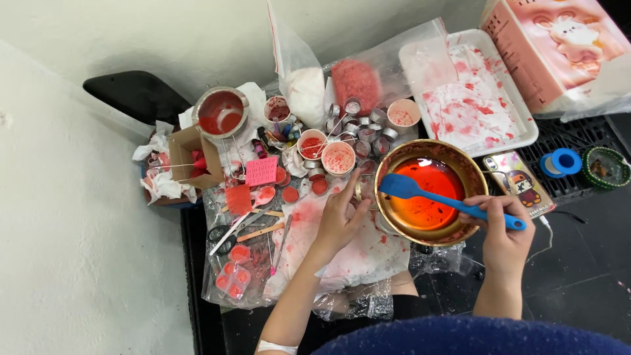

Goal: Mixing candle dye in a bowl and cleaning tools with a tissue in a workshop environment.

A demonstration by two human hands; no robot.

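My right hand (501, 227) grips the handle of a blue silicone spatula (420, 192), whose blade rests in red molten liquid inside a gold-rimmed metal bowl (392, 223). My left hand (338, 220) touches the bowl's left rim, fingers spread against it, above a stained white cloth (358, 256). Small round cups (338, 158) with red residue and several little tin holders (368, 128) stand just beyond my left hand.
A white tray (519, 135) with a red-stained paper lies at the back right beside a pink box (559, 46). A metal pot of red liquid (220, 112), scissors (227, 233), red moulded pieces (233, 276), plastic bags (305, 85), a phone (516, 181) and blue tape (562, 161) surround the workspace.
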